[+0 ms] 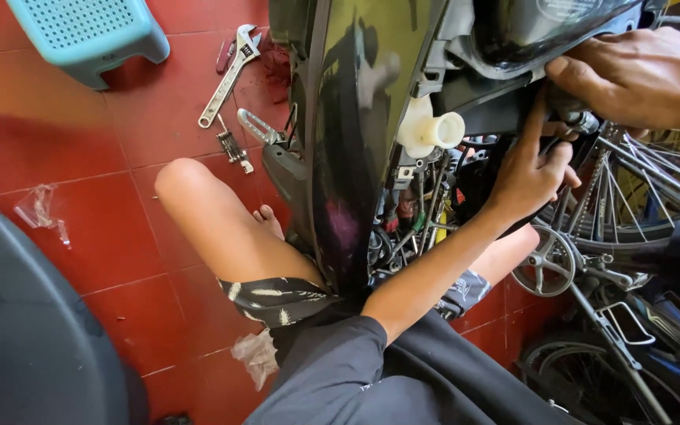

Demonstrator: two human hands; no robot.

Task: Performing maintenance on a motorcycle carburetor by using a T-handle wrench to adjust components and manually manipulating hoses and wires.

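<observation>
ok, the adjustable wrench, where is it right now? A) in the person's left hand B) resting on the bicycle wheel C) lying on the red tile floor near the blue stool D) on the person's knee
C: the adjustable wrench lies untouched on the red tile floor beside the blue stool, while both hands are up at the scooter's black body.

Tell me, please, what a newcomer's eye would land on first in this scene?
Probably the glossy black scooter body panel rising through the centre, with the person's left hand reaching into the exposed engine bay beside a white plastic spout. Next, the adjustable wrench lying on the red tiled floor at upper left.
</observation>
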